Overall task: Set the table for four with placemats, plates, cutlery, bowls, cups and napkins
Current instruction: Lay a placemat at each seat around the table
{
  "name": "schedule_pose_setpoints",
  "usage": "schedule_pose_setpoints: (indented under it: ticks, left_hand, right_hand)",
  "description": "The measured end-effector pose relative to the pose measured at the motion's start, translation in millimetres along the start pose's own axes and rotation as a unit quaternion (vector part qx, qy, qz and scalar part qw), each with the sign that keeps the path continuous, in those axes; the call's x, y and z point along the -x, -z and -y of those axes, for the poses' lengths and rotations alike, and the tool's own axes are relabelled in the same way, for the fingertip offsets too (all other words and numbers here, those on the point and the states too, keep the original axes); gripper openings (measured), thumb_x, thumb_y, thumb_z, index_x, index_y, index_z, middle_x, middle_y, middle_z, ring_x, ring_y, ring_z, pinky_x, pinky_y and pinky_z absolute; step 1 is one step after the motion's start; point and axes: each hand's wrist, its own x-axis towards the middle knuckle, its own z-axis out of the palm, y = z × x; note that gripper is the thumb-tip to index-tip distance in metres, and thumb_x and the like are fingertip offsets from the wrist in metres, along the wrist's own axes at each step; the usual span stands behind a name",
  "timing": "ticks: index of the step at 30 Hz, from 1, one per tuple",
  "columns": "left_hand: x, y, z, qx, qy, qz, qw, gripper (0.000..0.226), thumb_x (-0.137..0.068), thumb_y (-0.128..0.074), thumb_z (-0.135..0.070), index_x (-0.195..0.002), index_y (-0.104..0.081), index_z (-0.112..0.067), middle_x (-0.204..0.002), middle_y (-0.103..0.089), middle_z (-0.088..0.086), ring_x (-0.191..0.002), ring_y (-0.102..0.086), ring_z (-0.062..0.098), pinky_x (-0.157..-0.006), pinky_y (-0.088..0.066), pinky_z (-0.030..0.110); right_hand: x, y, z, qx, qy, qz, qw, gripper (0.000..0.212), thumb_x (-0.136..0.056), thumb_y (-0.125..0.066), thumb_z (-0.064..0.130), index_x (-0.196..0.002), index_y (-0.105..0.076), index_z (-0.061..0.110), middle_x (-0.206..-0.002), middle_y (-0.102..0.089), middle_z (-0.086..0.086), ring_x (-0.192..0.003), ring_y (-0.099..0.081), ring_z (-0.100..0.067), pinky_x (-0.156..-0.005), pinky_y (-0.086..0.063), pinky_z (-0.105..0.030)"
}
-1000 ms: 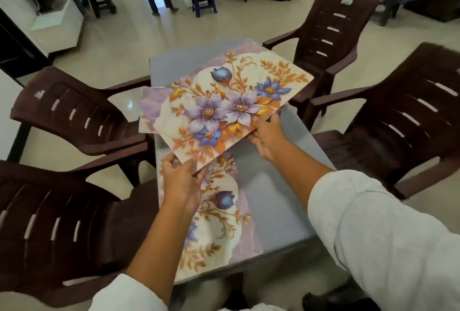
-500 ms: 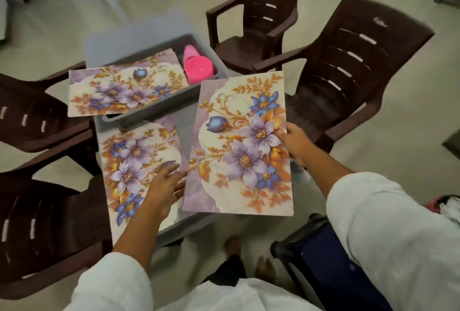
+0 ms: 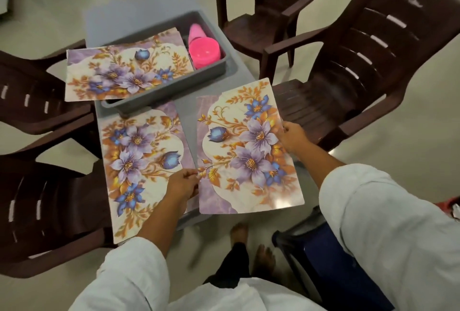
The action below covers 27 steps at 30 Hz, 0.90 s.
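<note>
A: Right, starting closest: what is down by the person's body?
B: Two bare feet (image 3: 266, 256) on the pale floor. A blue stool (image 3: 333, 271) is just to their right, partly under the white right sleeve.
A: And the hands?
B: Both are on the held placemat (image 3: 249, 151). The left hand (image 3: 183, 183) pinches its left edge low down, with the thumb on top and the fingers curled beneath. The right hand (image 3: 292, 134) grips the right edge higher up, fingers wrapped round the rim.
A: So the mat sits between them?
B: Yes, it spans from one hand to the other, its long side running away from the person. It is over the near right part of the grey table (image 3: 189, 116), and its right edge and near corner overhang the tabletop (whether it lies flat or is slightly raised, I cannot tell).
A: What is beside it?
B: A second placemat (image 3: 139, 161) lies flat on the near left part, just beside the held one, with a narrow strip of table between. The left forearm crosses its near right corner.
A: Farther back?
B: A grey tub (image 3: 219, 74) stands on the far half, its near edge overlapping the second mat's far end. A third placemat (image 3: 124, 71) rests across the tub's left side and sticks out past the rim to the left. Stacked pink cups (image 3: 204, 48) lie in the right end.
A: Around the table?
B: Brown chairs (image 3: 373, 61), two on each side.
</note>
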Motion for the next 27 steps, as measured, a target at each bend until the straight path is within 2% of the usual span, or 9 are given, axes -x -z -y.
schedule_pose_setpoints:
  ticks: [4,6,8,11,13,16,20,24,27]
  left_hand:
    - [-12,-10,-9,0.023,0.022,-0.028,0.999,0.016,-0.097,-0.065,-0.017,-0.111,-0.07,-0.011,-0.105,-0.069,0.007,-0.089,-0.067,0.024,-0.076,-0.062,0.033]
    - [-19,-13,-12,0.04,0.031,-0.038,0.998,0.014,-0.098,-0.065,-0.016,-0.11,-0.069,-0.012,-0.105,-0.069,0.007,-0.092,-0.067,0.025,-0.078,-0.062,0.034]
    - [-25,-16,-13,0.066,0.043,-0.034,0.996,0.009,-0.097,-0.065,-0.013,-0.106,-0.068,-0.012,-0.104,-0.07,0.009,-0.093,-0.069,0.027,-0.076,-0.062,0.034]
    - [-34,-21,-15,0.079,0.056,-0.029,0.995,0.007,-0.097,-0.065,-0.01,-0.103,-0.067,-0.01,-0.104,-0.071,0.011,-0.092,-0.071,0.029,-0.077,-0.063,0.039]
    - [-36,-27,-18,0.08,0.053,-0.025,0.995,0.007,-0.097,-0.065,-0.008,-0.104,-0.066,-0.01,-0.102,-0.069,0.011,-0.09,-0.07,0.03,-0.072,-0.063,0.037]
    - [-43,-35,-20,-0.017,0.019,-0.046,0.999,0.008,-0.097,-0.066,-0.012,-0.105,-0.065,-0.013,-0.101,-0.067,0.009,-0.088,-0.068,0.028,-0.067,-0.063,0.032]
    - [-48,-39,-19,-0.184,-0.072,-0.074,0.978,0.012,-0.093,-0.072,-0.024,-0.099,-0.065,-0.016,-0.1,-0.071,0.007,-0.084,-0.068,0.025,-0.08,-0.061,0.033]
    - [-43,-39,-20,-0.247,-0.132,-0.073,0.957,0.022,-0.093,-0.071,-0.028,-0.106,-0.066,-0.01,-0.099,-0.069,0.007,-0.082,-0.06,0.021,-0.076,-0.048,0.026]
    - [-37,-40,-21,-0.268,-0.143,-0.07,0.95,0.026,-0.096,-0.068,-0.028,-0.113,-0.059,-0.011,-0.103,-0.065,0.005,-0.082,-0.056,0.018,-0.077,-0.048,0.025]
  right_hand:
    - [-12,-2,24,0.162,0.056,0.009,0.985,0.032,-0.103,-0.05,0.028,-0.126,-0.063,0.01,-0.124,-0.067,-0.017,-0.111,-0.063,-0.037,-0.093,-0.049,-0.04]
    - [-19,-4,31,0.197,0.087,0.039,0.976,0.043,-0.103,-0.051,0.03,-0.144,-0.05,0.016,-0.133,-0.062,-0.017,-0.118,-0.059,-0.041,-0.098,-0.048,-0.041]
    - [-30,-7,31,0.217,0.098,0.061,0.969,0.052,-0.098,-0.057,0.037,-0.147,-0.044,0.024,-0.132,-0.062,-0.015,-0.117,-0.06,-0.04,-0.097,-0.049,-0.042]
    - [-45,-11,35,0.267,0.115,0.096,0.952,0.063,-0.095,-0.062,0.037,-0.151,-0.039,0.021,-0.139,-0.057,-0.015,-0.123,-0.057,-0.037,-0.1,-0.047,-0.043]
    - [-50,-11,38,0.271,0.136,0.102,0.947,0.076,-0.093,-0.067,0.033,-0.157,-0.03,0.02,-0.153,-0.044,-0.012,-0.135,-0.048,-0.035,-0.107,-0.041,-0.042]
    - [-60,-14,33,0.316,0.146,0.107,0.931,0.084,-0.087,-0.074,0.038,-0.157,-0.031,0.022,-0.158,-0.037,-0.009,-0.138,-0.045,-0.036,-0.11,-0.04,-0.043]
    - [-68,-22,22,0.387,0.128,0.11,0.906,0.086,-0.079,-0.076,0.05,-0.149,-0.036,0.021,-0.154,-0.037,-0.015,-0.135,-0.042,-0.041,-0.108,-0.044,-0.051]
    - [-65,-28,14,0.414,0.136,0.082,0.896,0.08,-0.088,-0.066,0.046,-0.153,-0.025,0.025,-0.163,-0.024,-0.012,-0.144,-0.032,-0.041,-0.111,-0.041,-0.053]
    - [-54,-28,21,0.412,0.13,0.073,0.899,0.076,-0.092,-0.062,0.048,-0.155,-0.026,0.025,-0.162,-0.027,-0.01,-0.146,-0.032,-0.038,-0.111,-0.04,-0.051]
